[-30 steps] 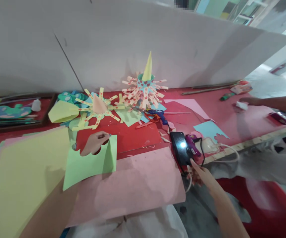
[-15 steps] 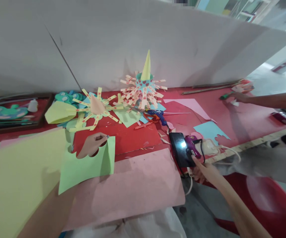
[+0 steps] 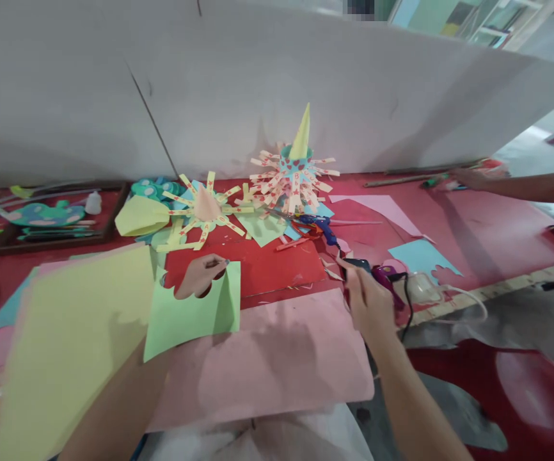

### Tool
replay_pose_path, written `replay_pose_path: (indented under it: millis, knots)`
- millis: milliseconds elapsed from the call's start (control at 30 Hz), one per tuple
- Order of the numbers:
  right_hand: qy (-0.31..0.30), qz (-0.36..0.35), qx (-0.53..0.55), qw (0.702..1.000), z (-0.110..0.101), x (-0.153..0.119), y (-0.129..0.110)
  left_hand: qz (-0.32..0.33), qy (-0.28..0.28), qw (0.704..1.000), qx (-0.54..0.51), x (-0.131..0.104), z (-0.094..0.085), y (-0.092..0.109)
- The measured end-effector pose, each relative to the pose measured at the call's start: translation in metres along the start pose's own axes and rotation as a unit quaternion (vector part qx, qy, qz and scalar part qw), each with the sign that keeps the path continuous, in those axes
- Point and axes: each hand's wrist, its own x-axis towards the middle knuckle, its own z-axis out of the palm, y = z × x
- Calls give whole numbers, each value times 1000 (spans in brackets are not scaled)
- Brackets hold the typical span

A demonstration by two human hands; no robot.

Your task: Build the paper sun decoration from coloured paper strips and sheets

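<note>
My left hand (image 3: 200,275) is closed in a pinch at the upper edge of a light green sheet of paper (image 3: 190,326) with scalloped cut-outs. The sheet covers part of my left wrist. My right hand (image 3: 370,301) lies over a dark phone (image 3: 357,263), hiding most of it, with the index finger stretched out towards the far left. Beside that hand is a purple glue gun (image 3: 388,282). Under the green sheet spreads a large pink sheet (image 3: 277,371), and a yellow sheet (image 3: 75,339) lies by my left forearm.
Paper crafts with a yellow cone (image 3: 300,137) and a peach cone (image 3: 206,203) stand near the wall. A blue glue gun (image 3: 322,225) lies before them. At left is a wooden tray (image 3: 61,242). Another person's arm (image 3: 521,186) reaches in from the right, over sticks.
My right hand has moved left and forward from the phone's near edge to cover it; its lit spot is now hidden. The view has shifted left. My left hand keeps its pinch.
</note>
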Motion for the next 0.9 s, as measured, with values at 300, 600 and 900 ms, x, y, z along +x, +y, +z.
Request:
replay_pose_path:
  millis: [300, 600, 900]
  knots:
    - [-38, -25, 254, 966, 161, 42, -104, -11, 38, 996, -83, -2, 4, 3]
    - [-138, 35, 381, 914, 183, 38, -89, 31, 87, 987, -131, 5, 9, -8]
    - [-205, 75, 420, 881, 186, 44, -87, 49, 108, 985, -122, 0, 7, -6]
